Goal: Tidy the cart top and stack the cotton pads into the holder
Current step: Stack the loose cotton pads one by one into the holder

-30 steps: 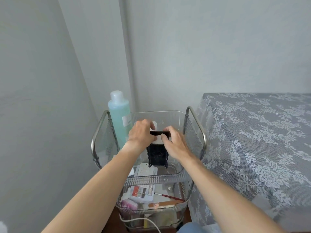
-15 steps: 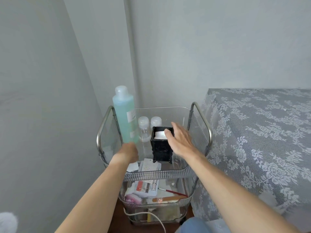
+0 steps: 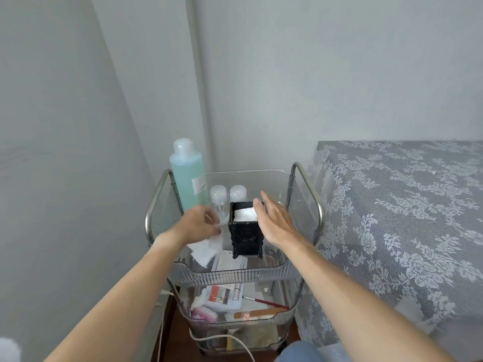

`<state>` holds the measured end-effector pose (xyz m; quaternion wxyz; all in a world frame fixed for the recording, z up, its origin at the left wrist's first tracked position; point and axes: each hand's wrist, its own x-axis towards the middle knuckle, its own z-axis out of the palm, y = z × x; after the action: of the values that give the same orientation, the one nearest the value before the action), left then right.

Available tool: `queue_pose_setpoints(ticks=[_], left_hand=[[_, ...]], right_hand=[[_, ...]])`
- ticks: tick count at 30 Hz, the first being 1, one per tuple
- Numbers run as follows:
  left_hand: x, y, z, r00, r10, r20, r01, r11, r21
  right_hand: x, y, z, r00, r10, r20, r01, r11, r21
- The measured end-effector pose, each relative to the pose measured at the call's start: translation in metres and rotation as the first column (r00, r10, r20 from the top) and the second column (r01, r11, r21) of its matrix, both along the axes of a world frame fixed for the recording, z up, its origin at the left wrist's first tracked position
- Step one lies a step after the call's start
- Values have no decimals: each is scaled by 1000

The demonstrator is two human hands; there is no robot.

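A black ornate holder (image 3: 245, 235) stands upright in the clear top tray (image 3: 235, 274) of the cart, with white cotton pads (image 3: 244, 214) filling its open top. My right hand (image 3: 274, 222) rests open against the holder's right side, fingers stretched past its top edge. My left hand (image 3: 198, 226), motion-blurred, hovers just left of the holder with its fingers pinched on a white cotton pad (image 3: 211, 242). More loose white pads (image 3: 202, 254) lie below it on the tray floor.
A tall blue bottle (image 3: 188, 176) and two small clear bottles (image 3: 218, 202) stand at the tray's back left. A dotted card (image 3: 230, 261) lies at the front. Lower shelves hold packets, a brush and a nail file. A lace-covered table (image 3: 407, 205) stands on the right.
Both hands left the holder's top. My left hand dropped to the loose pads, then rose with one pinched. My right hand slid to the holder's right side and opened.
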<state>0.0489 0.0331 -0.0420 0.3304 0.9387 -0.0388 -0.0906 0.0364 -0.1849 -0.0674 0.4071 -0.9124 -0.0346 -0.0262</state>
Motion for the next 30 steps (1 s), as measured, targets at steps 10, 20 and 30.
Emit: queue_pose_setpoints(ticks=[10, 20, 30], left_hand=[[6, -23, 59, 977, 73, 199, 37, 865, -500], [4, -57, 48, 982, 64, 178, 18, 906, -423], [6, -52, 48, 958, -33, 286, 51, 997, -56]], right_hand=[[0, 0, 3, 983, 39, 177, -65, 988, 139], [-2, 0, 7, 956, -4, 294, -64, 973, 221], [-1, -3, 4, 966, -19, 257, -26, 985, 169]])
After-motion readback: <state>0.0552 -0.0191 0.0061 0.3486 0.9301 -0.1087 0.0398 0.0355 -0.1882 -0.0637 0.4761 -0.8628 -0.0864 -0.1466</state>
